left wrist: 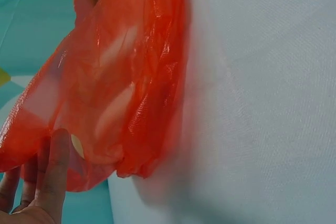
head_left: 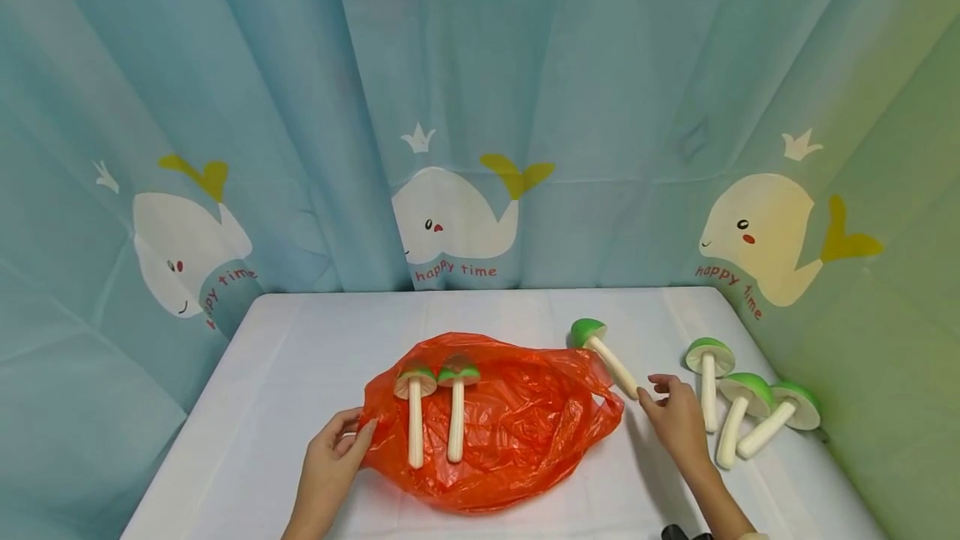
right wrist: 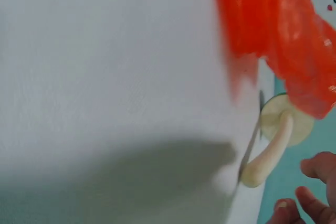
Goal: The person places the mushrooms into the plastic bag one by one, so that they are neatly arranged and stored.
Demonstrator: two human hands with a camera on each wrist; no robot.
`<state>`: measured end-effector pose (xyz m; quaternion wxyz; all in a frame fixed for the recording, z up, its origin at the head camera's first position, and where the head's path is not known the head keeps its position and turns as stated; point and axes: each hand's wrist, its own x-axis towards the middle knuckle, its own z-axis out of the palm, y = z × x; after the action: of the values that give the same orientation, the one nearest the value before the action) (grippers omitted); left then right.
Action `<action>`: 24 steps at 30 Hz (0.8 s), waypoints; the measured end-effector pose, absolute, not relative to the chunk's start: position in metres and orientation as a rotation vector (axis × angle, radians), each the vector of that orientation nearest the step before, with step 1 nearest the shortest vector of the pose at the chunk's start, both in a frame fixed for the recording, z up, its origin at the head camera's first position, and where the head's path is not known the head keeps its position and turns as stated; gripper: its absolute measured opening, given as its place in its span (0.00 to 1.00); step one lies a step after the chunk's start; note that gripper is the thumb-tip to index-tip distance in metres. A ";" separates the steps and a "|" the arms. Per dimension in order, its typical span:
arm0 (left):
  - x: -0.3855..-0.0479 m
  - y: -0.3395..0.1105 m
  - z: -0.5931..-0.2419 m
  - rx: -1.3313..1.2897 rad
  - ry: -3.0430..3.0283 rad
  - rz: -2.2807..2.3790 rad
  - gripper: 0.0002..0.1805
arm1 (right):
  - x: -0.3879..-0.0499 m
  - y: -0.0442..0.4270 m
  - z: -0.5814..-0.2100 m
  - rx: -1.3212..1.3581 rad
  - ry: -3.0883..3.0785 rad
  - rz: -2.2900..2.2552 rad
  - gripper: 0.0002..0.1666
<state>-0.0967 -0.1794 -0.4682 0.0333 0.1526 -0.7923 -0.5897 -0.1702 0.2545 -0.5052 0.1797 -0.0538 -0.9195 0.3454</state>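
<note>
A crumpled red plastic bag (head_left: 517, 432) lies on the white table; in the left wrist view the bag (left wrist: 142, 72) hangs across the left half. My left hand (head_left: 330, 465) pinches its left edge, with the fingers (left wrist: 54, 171) at the film. Two green-capped mushrooms (head_left: 416, 423) (head_left: 456, 423) lie side by side on the bag, stems toward me. My right hand (head_left: 677, 423) has its fingers spread and slightly bent beside the stem end of another mushroom (head_left: 615, 367), whose cap is by the bag's right handle. In the right wrist view, a gap separates fingers (right wrist: 317, 166) and mushroom (right wrist: 270, 156).
Three more green-capped mushrooms (head_left: 708, 390) (head_left: 738, 423) (head_left: 772, 430) lie together near the table's right edge. A curtain (head_left: 615, 107) with whale prints stands behind the table and at both sides. A small black object (head_left: 675, 532) shows at the bottom by my right forearm.
</note>
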 end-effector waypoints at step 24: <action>-0.096 -0.183 -0.468 0.497 -2.417 -1.838 0.21 | -0.186 0.263 -0.535 -0.244 -2.760 1.148 0.19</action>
<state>-0.0961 -0.1834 -0.4684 0.0323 0.1615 -0.7852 -0.5970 -0.1863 0.2634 -0.5347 0.0714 -0.0811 -0.9179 0.3818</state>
